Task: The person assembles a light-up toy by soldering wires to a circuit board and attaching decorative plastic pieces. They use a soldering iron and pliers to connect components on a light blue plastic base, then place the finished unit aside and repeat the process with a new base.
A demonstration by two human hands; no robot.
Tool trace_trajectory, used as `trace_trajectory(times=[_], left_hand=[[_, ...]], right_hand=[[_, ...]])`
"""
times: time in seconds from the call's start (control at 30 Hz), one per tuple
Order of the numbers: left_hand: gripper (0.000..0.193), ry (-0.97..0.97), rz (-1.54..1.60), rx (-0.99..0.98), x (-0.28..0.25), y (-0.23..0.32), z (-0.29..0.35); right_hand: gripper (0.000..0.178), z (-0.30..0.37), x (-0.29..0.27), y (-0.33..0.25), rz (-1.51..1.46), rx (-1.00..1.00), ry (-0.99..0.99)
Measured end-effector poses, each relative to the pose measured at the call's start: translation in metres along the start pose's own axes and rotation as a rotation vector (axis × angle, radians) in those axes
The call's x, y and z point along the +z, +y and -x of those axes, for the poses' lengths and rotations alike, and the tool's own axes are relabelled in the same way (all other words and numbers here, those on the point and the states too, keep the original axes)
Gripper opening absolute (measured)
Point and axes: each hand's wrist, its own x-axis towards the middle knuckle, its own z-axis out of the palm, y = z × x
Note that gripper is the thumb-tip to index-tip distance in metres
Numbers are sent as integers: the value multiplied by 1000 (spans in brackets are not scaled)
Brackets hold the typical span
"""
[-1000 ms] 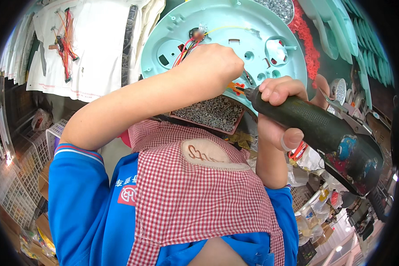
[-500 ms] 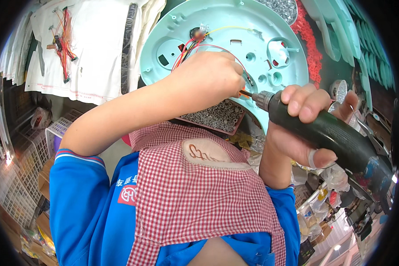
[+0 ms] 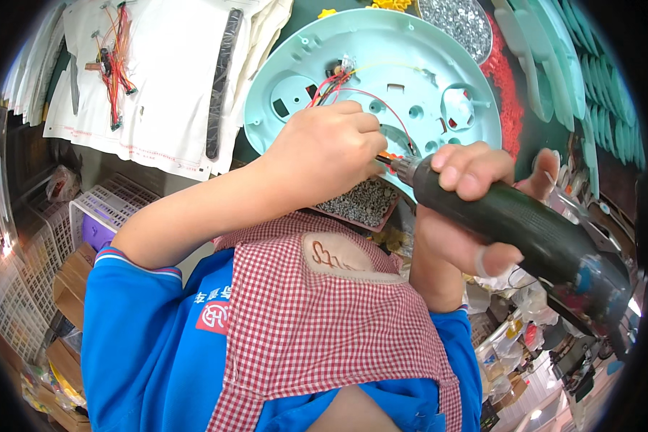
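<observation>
My right hand (image 3: pixel 468 205) grips a dark electric screwdriver (image 3: pixel 518 223), its bit pointing left. Close to the bit tip is a small orange-red part (image 3: pixel 390 156), next to the fingers of my left hand (image 3: pixel 331 147). Those left fingers are curled together over the near part of a mint-green round plastic shell (image 3: pixel 281 61); what they pinch is mostly hidden. Inside the shell, red, black and yellow wires (image 3: pixel 371 95) run from a small round component (image 3: pixel 340 68). A pink-edged box of small metal screws (image 3: pixel 363 204) sits below my left hand.
Bundled red wires (image 3: pixel 115 79) lie on a white sheet (image 3: pixel 162 93) at the left, with a black strip (image 3: pixel 223 86) beside them. A tub of shiny small parts (image 3: pixel 459 25), a red heap (image 3: pixel 507 101) and stacked mint-green shells (image 3: pixel 547 86) stand at the right. White baskets (image 3: pixel 115 205) are lower left.
Both hands and the screwdriver have shifted a little left and slightly down in view. The shell and the surroundings also appear shifted, as the view has moved.
</observation>
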Motion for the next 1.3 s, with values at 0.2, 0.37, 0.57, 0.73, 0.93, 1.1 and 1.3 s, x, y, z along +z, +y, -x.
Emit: trace_trajectory(times=[0.2, 0.37, 0.57, 0.73, 0.93, 1.1, 1.3], left_hand=[[35, -185, -73, -66, -7, -9, 4], [34, -167, -37, -68, -4, -14, 5], [27, 55, -124, 14, -18, -29, 4], [23, 56, -566, 6, -31, -52, -18], [12, -10, -527, 105, -30, -41, -23], [38, 70, 49, -385, -48, -19, -38], [31, -545, 510, -65, -1, 27, -87]], right_hand=[[107, 6, 1, 21, 96, 52, 13], [111, 11, 5, 24, 153, 119, 21], [102, 1, -8, 15, 50, 17, 35], [91, -4, -41, -9, 42, 6, 5], [80, -22, -128, -43, 389, -292, 355], [63, -30, -184, -31, 723, -298, 431], [67, -7, -202, -13, 612, -303, 441]])
